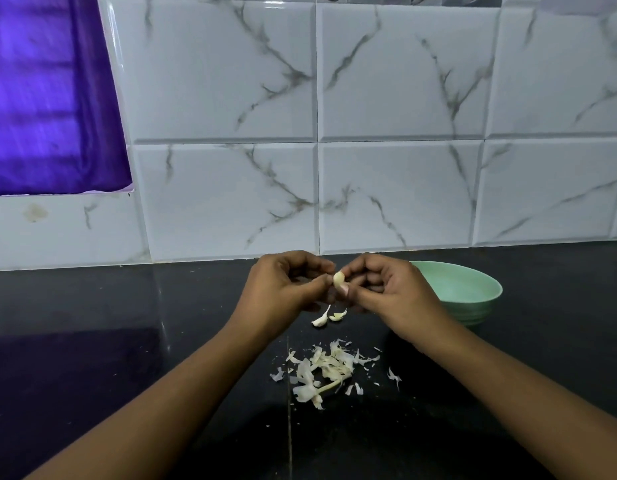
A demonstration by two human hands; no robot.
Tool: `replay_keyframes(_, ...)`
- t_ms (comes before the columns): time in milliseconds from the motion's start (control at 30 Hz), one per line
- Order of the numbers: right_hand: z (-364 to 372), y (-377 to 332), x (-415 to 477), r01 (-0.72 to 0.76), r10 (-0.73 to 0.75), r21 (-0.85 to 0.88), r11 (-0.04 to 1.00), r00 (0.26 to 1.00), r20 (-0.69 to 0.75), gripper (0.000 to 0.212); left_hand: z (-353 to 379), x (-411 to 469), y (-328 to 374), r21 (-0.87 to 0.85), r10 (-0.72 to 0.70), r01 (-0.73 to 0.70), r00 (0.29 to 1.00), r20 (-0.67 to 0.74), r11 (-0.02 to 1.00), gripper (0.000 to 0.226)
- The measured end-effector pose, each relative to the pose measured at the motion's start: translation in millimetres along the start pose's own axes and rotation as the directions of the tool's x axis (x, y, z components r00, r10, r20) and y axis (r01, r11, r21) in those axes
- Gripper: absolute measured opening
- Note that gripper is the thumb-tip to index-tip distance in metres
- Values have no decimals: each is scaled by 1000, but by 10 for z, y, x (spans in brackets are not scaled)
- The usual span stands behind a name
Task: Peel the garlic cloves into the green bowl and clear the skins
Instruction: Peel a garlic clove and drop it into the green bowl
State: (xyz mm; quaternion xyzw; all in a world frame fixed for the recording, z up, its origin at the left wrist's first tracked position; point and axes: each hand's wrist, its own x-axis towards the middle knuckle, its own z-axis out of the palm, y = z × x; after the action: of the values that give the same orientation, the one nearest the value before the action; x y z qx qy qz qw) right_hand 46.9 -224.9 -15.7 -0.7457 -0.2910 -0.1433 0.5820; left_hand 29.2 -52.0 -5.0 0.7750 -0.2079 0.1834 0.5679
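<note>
A pale garlic clove [338, 279] is held above the black counter between both hands. My left hand [282, 287] pinches it from the left and my right hand [383, 289] pinches it from the right with thumb and fingers. Directly below them lie two unpeeled cloves [320, 320] side by side. A heap of white garlic skins [326, 367] with a stem is spread on the counter nearer to me. The green bowl [473, 292] stands just right of my right hand, which hides its left side; what is inside cannot be seen.
The black counter [127, 323] runs back to a wall of white marbled tiles [386, 185]. A purple curtain [47, 98] hangs at the upper left. A thin seam in the counter [289, 427] runs toward me under the skins.
</note>
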Motion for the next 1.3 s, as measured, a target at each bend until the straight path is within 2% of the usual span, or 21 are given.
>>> replay_keyframes(67,-10,-41,6,-104,100,182,978,995,27,8,-16,-6,14,25,72,-73,997,17,997,13)
replay_keyframes(167,-32,-77,1,-216,195,278,936,976,102,7,-53,-10,25,82,173,-175,984,31,981,24)
replay_keyframes(367,-53,-94,-9,-312,260,306,900,945,198,8,-129,1,59,278,350,-387,920,173,879,35)
replay_keyframes(467,-63,-103,-15,-330,271,281,901,935,230,6,-161,24,47,318,377,-445,890,256,837,30)
replay_keyframes(633,-78,-104,-18,-418,336,241,876,887,317,9,-214,70,24,420,411,-573,811,417,703,29)
replay_keyframes(867,-137,-104,-19,-560,429,234,795,791,436,13,-157,71,-24,408,378,-603,774,508,686,31)
replay_keyframes(967,-153,-105,-22,-596,450,222,771,758,472,7,-145,75,-38,415,360,-597,776,518,687,32)
replay_keyframes(1300,-172,-86,-16,-643,477,184,743,702,528,6,-94,59,-53,407,306,-561,785,539,721,36)
